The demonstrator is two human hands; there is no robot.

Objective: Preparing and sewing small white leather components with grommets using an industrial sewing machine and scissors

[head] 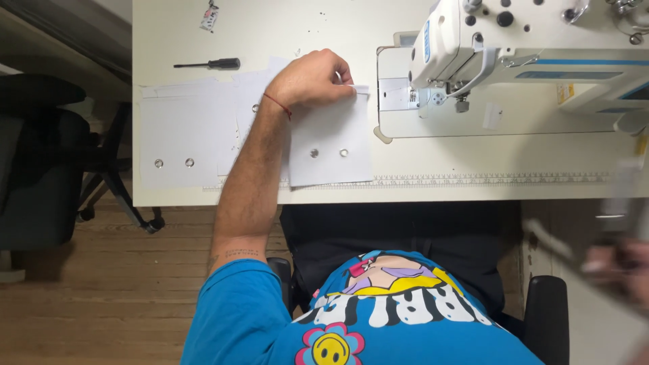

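Note:
My left hand [312, 78] rests knuckles-up on the white table, fingers curled and pinching the top edge of a white sheet [331, 132] that has two metal eyelets [328, 153] near its lower edge. The sheet lies just left of the sewing machine's needle area [438, 96]. My forearm crosses over more white sheets beneath. My right hand [618, 267] is off the table at the lower right, heavily blurred; a pale long shape seems to be near it, but I cannot tell whether it is held.
A white sewing machine [520, 40] fills the table's right half. Another white sheet with two eyelets [177, 132] lies to the left. A black screwdriver [209, 65] and a small packet [209, 16] lie farther back. A printed ruler strip [473, 180] runs along the front edge. A black chair [40, 169] stands at the left.

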